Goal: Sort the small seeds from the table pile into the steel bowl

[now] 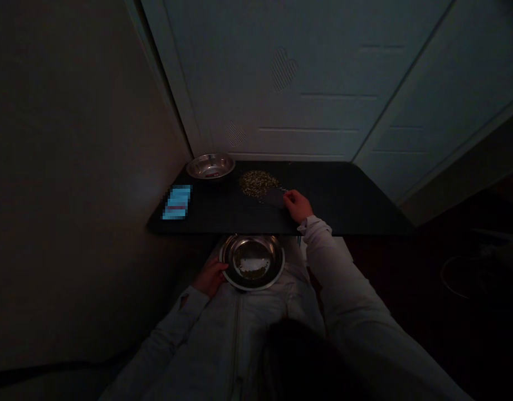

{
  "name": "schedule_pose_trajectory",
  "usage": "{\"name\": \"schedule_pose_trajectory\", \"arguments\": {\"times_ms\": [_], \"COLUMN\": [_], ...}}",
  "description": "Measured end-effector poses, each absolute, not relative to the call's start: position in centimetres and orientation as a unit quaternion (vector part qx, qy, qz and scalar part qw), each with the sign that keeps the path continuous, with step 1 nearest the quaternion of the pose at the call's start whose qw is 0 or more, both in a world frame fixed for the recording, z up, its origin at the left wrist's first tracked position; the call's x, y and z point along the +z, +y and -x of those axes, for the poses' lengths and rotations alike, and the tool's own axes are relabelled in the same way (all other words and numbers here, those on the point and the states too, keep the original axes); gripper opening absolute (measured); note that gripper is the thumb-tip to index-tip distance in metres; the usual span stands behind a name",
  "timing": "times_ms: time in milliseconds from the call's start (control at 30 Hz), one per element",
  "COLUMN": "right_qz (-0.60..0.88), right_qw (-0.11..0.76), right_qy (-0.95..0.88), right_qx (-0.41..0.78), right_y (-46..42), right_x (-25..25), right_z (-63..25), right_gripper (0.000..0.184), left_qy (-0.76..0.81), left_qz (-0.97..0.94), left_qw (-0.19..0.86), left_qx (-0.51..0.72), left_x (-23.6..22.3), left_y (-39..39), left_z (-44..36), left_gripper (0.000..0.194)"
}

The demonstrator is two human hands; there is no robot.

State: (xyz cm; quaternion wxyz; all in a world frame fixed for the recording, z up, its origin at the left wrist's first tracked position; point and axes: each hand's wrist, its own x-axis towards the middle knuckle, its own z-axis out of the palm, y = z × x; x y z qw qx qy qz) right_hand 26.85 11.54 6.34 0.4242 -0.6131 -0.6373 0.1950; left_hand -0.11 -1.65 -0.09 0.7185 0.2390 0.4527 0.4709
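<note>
My right hand (298, 205) rests on the black tabletop (343, 200) and holds a flat grey card or scraper (276, 196), whose edge lies against a heap of small greenish-brown seeds (258, 184). Below the table's front edge, my left hand (210, 277) grips the rim of a stainless steel bowl (252, 285) at my lap. A thin layer of similar seeds lies at the bottom of that bowl. The dim light hides the fine detail of the seeds.
A second steel bowl (210, 166) stands at the table's back edge, left of the heap. A pixelated blue flat object (177, 202) lies at the left end. A wall runs along the left side, and a white panelled door (306, 72) rises behind the table.
</note>
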Motion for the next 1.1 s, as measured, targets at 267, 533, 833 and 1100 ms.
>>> {"name": "schedule_pose_trajectory", "arguments": {"times_ms": [267, 533, 833, 1100], "right_qz": [0.605, 0.612, 0.626, 0.613], "right_qw": [0.442, 0.416, 0.345, 0.34], "right_qy": [-0.635, -0.65, -0.681, -0.688], "right_qx": [0.189, 0.175, 0.161, 0.186], "right_y": [11.4, 11.6, 11.7, 11.4], "right_x": [6.3, 7.0, 7.5, 7.5], "right_z": [-26.7, -22.6, -20.7, -20.9], "right_gripper": [0.016, 0.018, 0.022, 0.021], "left_qy": [0.465, 0.451, 0.448, 0.442], "left_qz": [-0.225, -0.24, -0.23, -0.235], "left_qw": [0.713, 0.716, 0.712, 0.719], "left_qx": [0.474, 0.476, 0.49, 0.482], "left_x": [0.3, -0.1, 0.2, 0.6], "left_y": [-1.7, -1.6, -1.5, -1.8], "left_z": [-0.1, 0.1, 0.1, 0.2], "left_gripper": [0.04, 0.034, 0.034, 0.04]}}
